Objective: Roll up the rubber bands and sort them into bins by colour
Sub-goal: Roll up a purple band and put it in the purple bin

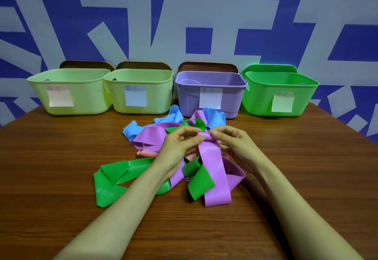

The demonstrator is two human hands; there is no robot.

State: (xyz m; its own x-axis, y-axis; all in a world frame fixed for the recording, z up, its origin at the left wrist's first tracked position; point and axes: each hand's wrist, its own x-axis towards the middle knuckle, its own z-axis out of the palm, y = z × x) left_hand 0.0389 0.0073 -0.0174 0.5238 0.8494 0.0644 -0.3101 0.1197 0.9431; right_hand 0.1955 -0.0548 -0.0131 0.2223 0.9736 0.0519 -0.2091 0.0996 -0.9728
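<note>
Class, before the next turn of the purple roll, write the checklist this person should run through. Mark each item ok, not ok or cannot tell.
1. Both hands on the roll: the left hand and right hand pinch the rolled end of the purple band: ok.
2. Roll wound evenly: cannot tell, the fingers cover its ends.
3. Unrolled tail free of the pile: cannot tell, a green band overlaps its left edge.
4. Purple bin open at the top: ok.
5. Label on that bin confirms the colour: cannot tell, the writing is blurred.
</note>
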